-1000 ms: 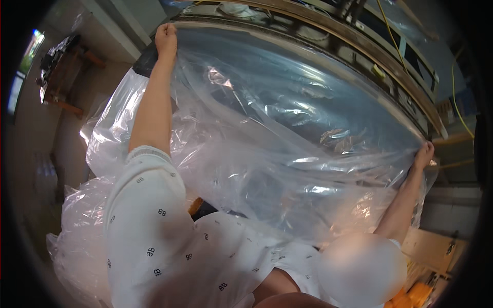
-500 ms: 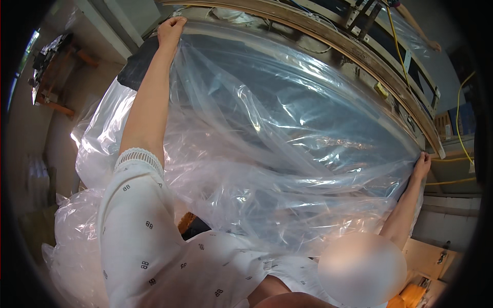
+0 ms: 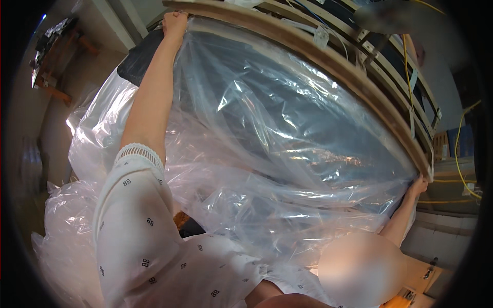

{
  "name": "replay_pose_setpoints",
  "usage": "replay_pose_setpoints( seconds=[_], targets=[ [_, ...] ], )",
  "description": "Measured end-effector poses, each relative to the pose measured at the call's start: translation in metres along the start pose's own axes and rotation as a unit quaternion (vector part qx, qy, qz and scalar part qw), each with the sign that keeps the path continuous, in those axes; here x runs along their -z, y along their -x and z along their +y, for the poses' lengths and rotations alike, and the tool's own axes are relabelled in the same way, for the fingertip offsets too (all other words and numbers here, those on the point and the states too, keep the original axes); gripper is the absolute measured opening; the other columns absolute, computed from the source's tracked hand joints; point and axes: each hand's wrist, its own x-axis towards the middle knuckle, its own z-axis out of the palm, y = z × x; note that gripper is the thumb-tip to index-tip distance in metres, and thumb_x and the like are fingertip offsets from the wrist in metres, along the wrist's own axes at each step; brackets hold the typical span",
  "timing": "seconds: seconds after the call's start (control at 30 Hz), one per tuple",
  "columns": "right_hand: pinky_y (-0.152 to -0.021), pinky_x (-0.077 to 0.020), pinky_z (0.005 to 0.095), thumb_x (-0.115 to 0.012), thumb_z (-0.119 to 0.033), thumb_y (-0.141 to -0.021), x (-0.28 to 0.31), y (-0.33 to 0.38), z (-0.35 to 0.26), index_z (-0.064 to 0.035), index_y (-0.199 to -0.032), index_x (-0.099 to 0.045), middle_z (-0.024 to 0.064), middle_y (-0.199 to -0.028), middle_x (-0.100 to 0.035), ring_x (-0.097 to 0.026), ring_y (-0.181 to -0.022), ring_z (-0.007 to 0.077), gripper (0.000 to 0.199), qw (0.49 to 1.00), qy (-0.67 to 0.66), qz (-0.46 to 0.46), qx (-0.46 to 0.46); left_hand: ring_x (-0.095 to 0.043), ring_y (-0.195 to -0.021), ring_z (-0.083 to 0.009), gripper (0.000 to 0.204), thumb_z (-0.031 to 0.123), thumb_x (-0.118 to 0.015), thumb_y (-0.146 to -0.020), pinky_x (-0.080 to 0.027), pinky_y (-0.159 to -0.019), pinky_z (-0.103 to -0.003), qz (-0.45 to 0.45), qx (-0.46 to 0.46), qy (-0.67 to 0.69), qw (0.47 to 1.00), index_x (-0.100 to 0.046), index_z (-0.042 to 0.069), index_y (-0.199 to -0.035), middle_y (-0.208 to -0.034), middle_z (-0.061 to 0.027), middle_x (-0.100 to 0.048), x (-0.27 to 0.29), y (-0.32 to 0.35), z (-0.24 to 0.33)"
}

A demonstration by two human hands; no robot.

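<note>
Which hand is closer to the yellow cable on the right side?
The right hand. It grips the plastic sheet at the low end of the wooden frame, just beside the yellow cable. The left hand holds the sheet at the far upper corner.

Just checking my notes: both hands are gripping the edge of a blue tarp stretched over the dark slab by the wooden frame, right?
Not quite: it is no blue tarp but a clear plastic sheet. The head view shows the left hand and the right hand each with a grip on its edge, over the dark slab by the wooden frame.
</note>
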Motion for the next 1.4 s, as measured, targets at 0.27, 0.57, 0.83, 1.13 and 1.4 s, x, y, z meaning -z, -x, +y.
replay_pose_setpoints(
  seconds=[0.27, 0.57, 0.83, 1.13, 1.4],
  targets=[
    [-0.085, -0.0394, 0.0403, -0.042, -0.021, -0.084, 0.018, 0.022, -0.038, 0.0093, -0.104, -0.058, 0.0227, -0.104, -0.059, -0.055, -0.097, 0.0340, 0.039, 0.994, -0.111, 0.007, -0.002, -0.060, -0.072, -0.0217, 0.023, 0.010, -0.049, -0.082, -0.050, -0.059, -0.031, -0.044, 0.179, 0.400, 0.898, -0.054, -0.008, -0.096, -0.089, -0.0152, -0.059, 0.009, -0.006, -0.003],
    [-0.083, -0.0388, 0.0412, -0.044, -0.030, -0.085, 0.013, 0.009, -0.017, 0.0123, -0.101, -0.056, 0.0282, -0.102, -0.057, -0.053, -0.095, 0.0380, 0.046, 0.998, -0.057, -0.007, -0.012, -0.050, -0.106, -0.0342, 0.053, 0.046, -0.043, -0.082, -0.037, -0.086, -0.041, -0.095, 0.082, -0.050, 0.991, -0.062, -0.001, -0.092, -0.108, -0.0221, -0.057, 0.013, 0.002, 0.006],
    [-0.085, -0.0363, 0.0386, -0.045, -0.024, -0.089, 0.067, 0.080, -0.088, 0.0072, -0.103, -0.051, 0.0222, -0.101, -0.051, -0.047, -0.096, 0.0347, 0.035, 0.970, 0.010, -0.004, 0.242, -0.045, -0.065, -0.0073, 0.030, 0.034, -0.044, -0.091, -0.036, -0.054, -0.022, -0.087, -0.026, 0.299, 0.950, -0.059, 0.007, -0.088, -0.072, 0.0024, -0.051, 0.097, 0.019, 0.028],
    [-0.086, -0.0344, 0.0374, -0.041, -0.018, -0.091, 0.124, 0.187, -0.104, 0.0030, -0.104, -0.048, 0.0171, -0.101, -0.047, -0.045, -0.096, 0.0305, 0.025, 0.952, 0.026, -0.053, 0.299, -0.043, -0.066, -0.0047, 0.020, 0.026, -0.048, -0.090, -0.036, -0.059, -0.019, -0.171, 0.009, 0.519, 0.838, -0.053, 0.006, -0.092, -0.078, 0.0028, -0.050, 0.190, 0.069, 0.056],
    [-0.084, -0.0355, 0.0372, -0.042, -0.016, -0.090, 0.121, 0.187, -0.079, 0.0034, -0.101, -0.048, 0.0174, -0.099, -0.048, -0.046, -0.092, 0.0307, 0.023, 0.958, 0.026, -0.061, 0.278, -0.040, -0.064, -0.0032, 0.011, 0.014, -0.056, -0.085, -0.033, -0.058, -0.019, -0.177, -0.005, 0.547, 0.818, -0.054, 0.005, -0.090, -0.075, 0.0041, -0.048, 0.225, 0.082, 0.048]
  ],
)
